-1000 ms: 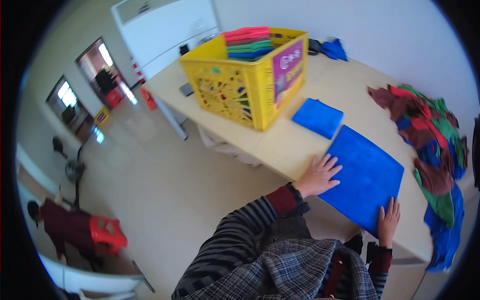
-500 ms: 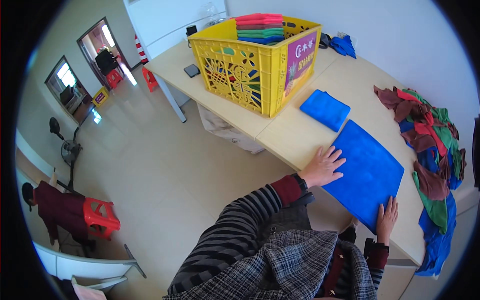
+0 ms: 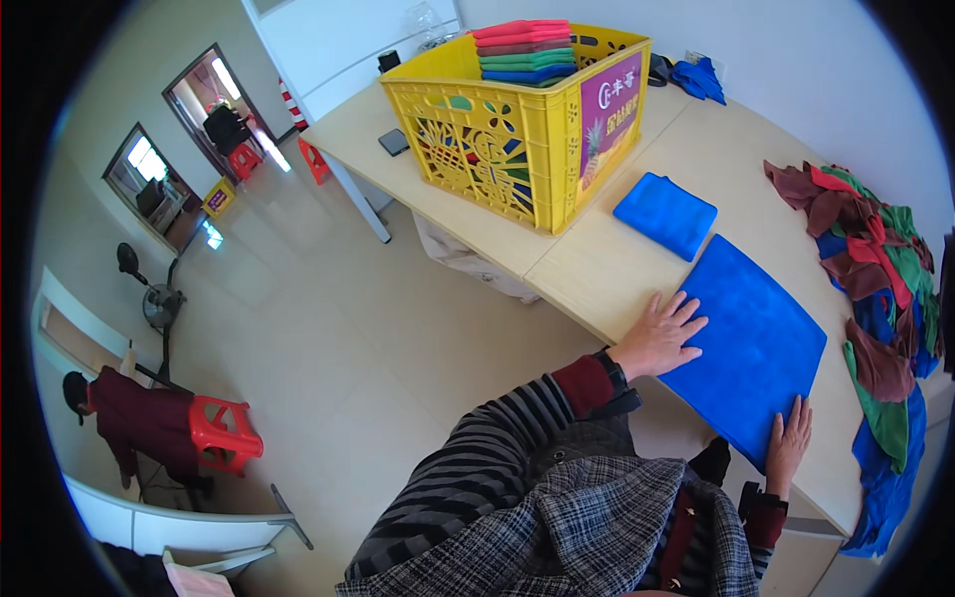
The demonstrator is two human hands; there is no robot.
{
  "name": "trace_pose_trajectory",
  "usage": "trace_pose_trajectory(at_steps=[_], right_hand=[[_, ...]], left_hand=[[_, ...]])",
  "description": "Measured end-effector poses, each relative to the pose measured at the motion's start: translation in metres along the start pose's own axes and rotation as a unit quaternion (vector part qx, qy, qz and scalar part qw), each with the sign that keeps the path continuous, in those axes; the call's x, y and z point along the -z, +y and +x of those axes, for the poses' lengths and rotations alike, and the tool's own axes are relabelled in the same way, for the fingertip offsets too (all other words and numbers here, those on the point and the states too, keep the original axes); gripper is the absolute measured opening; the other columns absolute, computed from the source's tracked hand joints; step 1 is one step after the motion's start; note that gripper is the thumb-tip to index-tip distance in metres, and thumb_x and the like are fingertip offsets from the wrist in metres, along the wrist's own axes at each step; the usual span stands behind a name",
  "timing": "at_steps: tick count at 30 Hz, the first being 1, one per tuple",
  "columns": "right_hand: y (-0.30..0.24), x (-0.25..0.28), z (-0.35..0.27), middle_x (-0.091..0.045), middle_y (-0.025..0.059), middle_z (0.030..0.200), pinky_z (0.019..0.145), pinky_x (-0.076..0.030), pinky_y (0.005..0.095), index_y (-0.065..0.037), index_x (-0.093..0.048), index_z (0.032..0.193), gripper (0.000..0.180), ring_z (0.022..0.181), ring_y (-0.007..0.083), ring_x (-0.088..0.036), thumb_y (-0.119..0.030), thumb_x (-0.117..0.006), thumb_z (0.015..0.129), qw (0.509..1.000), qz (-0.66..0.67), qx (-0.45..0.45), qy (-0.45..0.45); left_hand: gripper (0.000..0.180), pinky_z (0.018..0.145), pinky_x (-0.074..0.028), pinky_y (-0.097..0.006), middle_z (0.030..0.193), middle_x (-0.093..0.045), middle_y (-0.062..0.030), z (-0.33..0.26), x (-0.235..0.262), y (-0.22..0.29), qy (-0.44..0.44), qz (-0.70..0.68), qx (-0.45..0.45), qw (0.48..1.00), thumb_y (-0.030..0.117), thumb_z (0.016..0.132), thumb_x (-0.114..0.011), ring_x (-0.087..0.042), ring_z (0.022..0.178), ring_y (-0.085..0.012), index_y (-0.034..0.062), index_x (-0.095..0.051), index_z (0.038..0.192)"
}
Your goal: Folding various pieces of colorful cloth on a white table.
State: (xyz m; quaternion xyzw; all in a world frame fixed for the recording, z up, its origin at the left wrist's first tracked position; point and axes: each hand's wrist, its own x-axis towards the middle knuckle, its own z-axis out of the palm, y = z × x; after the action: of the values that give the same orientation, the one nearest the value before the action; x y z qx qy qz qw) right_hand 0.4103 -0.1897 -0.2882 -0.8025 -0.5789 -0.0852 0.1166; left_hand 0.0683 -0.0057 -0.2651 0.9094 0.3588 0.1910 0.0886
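Note:
A blue cloth (image 3: 751,333) lies spread flat on the table at its near edge. My left hand (image 3: 659,335) rests on the cloth's left side, palm down with fingers spread. Over the near right corner lies my right hand (image 3: 790,445), fingers stretched out on the fabric. Just beyond, a smaller folded blue cloth (image 3: 667,215) sits by itself. A yellow plastic crate (image 3: 477,164) farther back holds a stack of folded cloths (image 3: 524,52) in red, brown, green and blue, which rises above its rim.
A loose heap of coloured cloths (image 3: 875,254) runs along the table's right side. A phone (image 3: 393,142) lies left of the crate, and a crumpled blue cloth (image 3: 698,80) behind it. At far left a person (image 3: 149,423) is beside a red stool (image 3: 224,435).
The view has swung a little, so the scene sits slightly farther right. Both hands keep nearly the same places on the blue cloth, which looks unchanged.

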Motion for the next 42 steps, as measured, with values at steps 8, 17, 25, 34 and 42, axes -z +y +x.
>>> trace_pose_trajectory(at_steps=[8,17,25,34,42], right_hand=[[0.0,-0.002,0.002,-0.032,0.0188,0.161,0.123,-0.02,0.048,-0.008,-0.036,0.156,0.056,0.15,0.0387,-0.028,-0.031,-0.045,0.105,1.0,0.014,0.006,-0.006],[-0.042,0.072,-0.036,-0.024,0.0211,0.164,0.123,-0.02,0.0501,-0.004,-0.03,0.157,0.07,0.152,0.0405,-0.023,-0.036,-0.055,0.1,0.979,0.165,0.113,-0.04],[-0.029,0.077,-0.026,-0.034,0.0154,0.161,0.121,-0.028,0.0507,-0.009,-0.04,0.153,0.091,0.15,0.0396,-0.028,-0.013,-0.081,0.071,0.978,0.107,0.165,-0.075],[-0.006,0.069,-0.054,-0.055,0.0129,0.145,0.113,-0.043,0.046,-0.011,-0.06,0.136,0.06,0.139,0.0353,-0.047,0.009,-0.068,0.08,0.974,0.175,0.136,-0.041],[0.009,0.142,-0.025,-0.068,0.0127,0.125,0.105,-0.05,0.0392,-0.008,-0.067,0.128,0.041,0.116,0.029,-0.064,0.0,-0.069,0.088,0.904,0.345,0.063,-0.245]], left_hand=[[0.064,0.121,-0.015,-0.063,0.162,-0.031,-0.0156,-0.004,0.003,-0.002,-0.002,-0.006,0.001,1.0,0.052,0.101,-0.048,-0.019,0.153,-0.0349,0.013,-0.044,0.152],[0.08,0.121,-0.016,-0.06,0.16,-0.035,-0.0164,-0.047,0.028,0.003,-0.02,-0.073,-0.148,0.986,0.05,0.087,-0.071,-0.025,0.151,-0.0363,0.0108,-0.043,0.151],[0.052,0.11,-0.04,-0.047,0.136,-0.06,-0.0149,-0.044,0.04,-0.017,0.052,-0.058,-0.153,0.985,0.009,0.075,-0.079,-0.053,0.131,-0.0339,0.0045,-0.065,0.125],[0.018,0.106,-0.045,-0.044,0.11,-0.072,-0.0108,-0.05,0.047,-0.009,0.054,-0.093,-0.157,0.982,0.002,0.082,-0.073,-0.066,0.108,-0.0321,0.0029,-0.071,0.1],[0.011,0.096,-0.049,-0.034,0.095,-0.07,-0.0071,-0.034,0.111,-0.004,-0.049,-0.24,-0.071,0.967,-0.003,0.084,-0.069,-0.066,0.094,-0.0192,-0.0001,-0.068,0.094]])
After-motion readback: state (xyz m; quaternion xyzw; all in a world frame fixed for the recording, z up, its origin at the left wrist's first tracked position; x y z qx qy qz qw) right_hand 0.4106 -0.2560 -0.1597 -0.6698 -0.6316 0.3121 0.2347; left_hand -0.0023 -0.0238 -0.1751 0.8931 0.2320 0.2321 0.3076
